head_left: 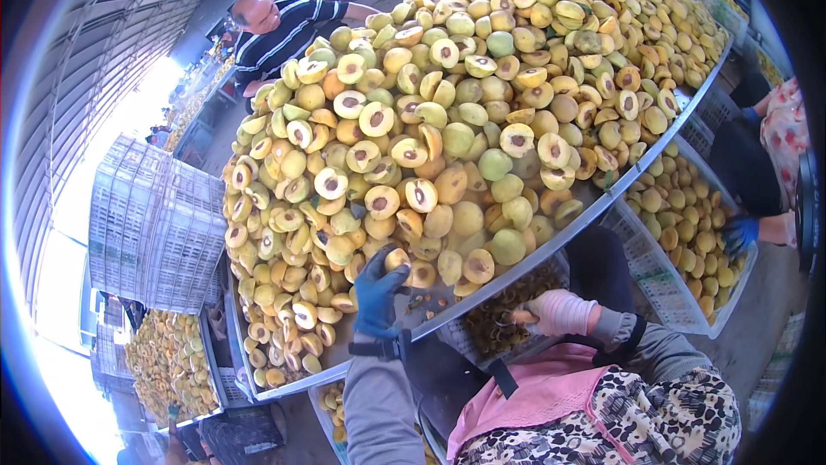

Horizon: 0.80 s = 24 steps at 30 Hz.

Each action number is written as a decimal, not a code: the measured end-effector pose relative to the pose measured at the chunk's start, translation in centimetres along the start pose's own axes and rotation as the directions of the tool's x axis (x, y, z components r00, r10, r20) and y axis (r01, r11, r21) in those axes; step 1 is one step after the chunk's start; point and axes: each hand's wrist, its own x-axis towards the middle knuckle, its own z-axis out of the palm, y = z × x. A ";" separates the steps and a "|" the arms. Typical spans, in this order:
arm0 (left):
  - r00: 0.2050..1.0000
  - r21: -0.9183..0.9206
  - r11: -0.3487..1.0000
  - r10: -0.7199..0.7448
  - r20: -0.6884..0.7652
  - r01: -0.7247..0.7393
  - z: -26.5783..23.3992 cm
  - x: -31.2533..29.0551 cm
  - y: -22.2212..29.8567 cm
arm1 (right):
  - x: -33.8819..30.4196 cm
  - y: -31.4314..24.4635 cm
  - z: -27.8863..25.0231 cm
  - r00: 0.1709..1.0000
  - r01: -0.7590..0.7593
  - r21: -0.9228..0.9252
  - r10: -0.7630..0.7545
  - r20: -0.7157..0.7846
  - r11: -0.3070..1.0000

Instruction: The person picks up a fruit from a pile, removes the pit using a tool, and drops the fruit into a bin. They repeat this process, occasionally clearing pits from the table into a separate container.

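A large heap of yellow peaches (379, 164), many cut in half with brown centres showing, covers a metal-rimmed table (482, 278) in front of me. At the near edge my left hand (377, 293), in a blue glove, has its fingers closed round a peach half (397, 260). My right hand (561, 312), in a pale glove, is closed above a crate just below the table rim. A brownish tip pokes out of its fist; what it belongs to I cannot make out. Brown pits and scraps (508, 314) lie in that crate.
A crate of peaches (680, 233) stands to the right, with another person's blue-gloved hand (740, 233) at it. Across the heap is a person in a striped shirt (280, 39). Stacked white crates (155, 224) and another fruit-covered table (172, 362) are at the left.
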 end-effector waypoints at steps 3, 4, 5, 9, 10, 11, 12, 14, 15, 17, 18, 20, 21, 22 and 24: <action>0.998 -0.406 0.914 0.047 0.044 -0.025 1.0 -4.8 0.9 | -1.9 -2.8 -3.4 0.947 0.248 0.186 -0.198 -0.251 0.951; 0.999 -0.434 0.900 0.041 0.028 -0.025 1.2 -5.8 0.3 | -2.3 -4.0 -4.0 0.914 0.302 0.201 -0.223 -0.340 0.932; 0.999 -0.440 0.898 0.040 0.027 -0.024 2.1 -6.7 0.4 | -2.5 -5.1 -4.6 0.872 0.351 0.211 -0.237 -0.429 0.912; 0.909 -0.136 0.899 0.412 -0.063 -0.417 6.1 -10.1 0.5 | -3.2 -8.3 -6.0 0.866 0.318 0.070 -0.260 -0.428 0.945; 0.917 -0.168 0.902 0.399 -0.025 -0.397 6.4 -10.7 0.4 | -3.0 -8.3 -5.8 0.859 0.316 0.000 -0.286 -0.425 0.949; 0.922 -0.198 0.905 0.387 0.014 -0.376 6.8 -11.2 0.3 | -3.2 -8.4 -5.7 0.862 0.308 0.000 -0.279 -0.422 0.951; 0.827 0.070 0.825 0.562 -0.009 -0.560 7.5 -11.7 0.2 | -3.4 -8.5 -5.9 0.880 0.277 -0.022 -0.263 -0.395 0.960; 0.930 -0.239 0.900 0.365 -0.047 -0.365 8.0 -11.9 -0.3 | -3.6 -8.2 -5.4 0.866 0.271 -0.090 -0.284 -0.411 0.958; 0.989 -0.520 0.843 0.149 -0.019 -0.137 8.3 -12.1 -0.6 | -4.0 -8.2 -5.2 0.868 0.267 -0.091 -0.280 -0.411 0.960; 0.960 -0.415 0.867 0.272 -0.071 -0.276 8.4 -12.9 -0.5 | -4.8 -8.7 -5.6 0.862 0.268 -0.008 -0.244 -0.445 0.963; 0.973 -0.547 0.808 0.221 -0.062 -0.218 8.2 -12.9 -0.9 | -5.4 -9.1 -6.0 0.894 0.271 0.145 -0.193 -0.403 0.952; 0.984 -0.667 0.729 0.174 -0.035 -0.153 8.2 -13.0 -0.7 | -5.5 -8.9 -5.4 0.894 0.265 0.117 -0.198 -0.403 0.957; 0.984 -0.636 0.757 0.177 -0.021 -0.149 8.2 -13.3 -0.5 | -5.5 -8.8 -5.0 0.893 0.261 0.090 -0.205 -0.399 0.961; 0.984 -0.604 0.784 0.178 -0.004 -0.144 8.4 -13.5 0.0 | -5.4 -8.6 -4.7 0.894 0.255 0.064 -0.210 -0.397 0.965; 0.984 -0.535 0.834 0.178 0.032 -0.133 8.7 -14.0 1.0 | -5.2 -8.2 -4.3 0.907 0.215 0.055 -0.179 -0.382 0.975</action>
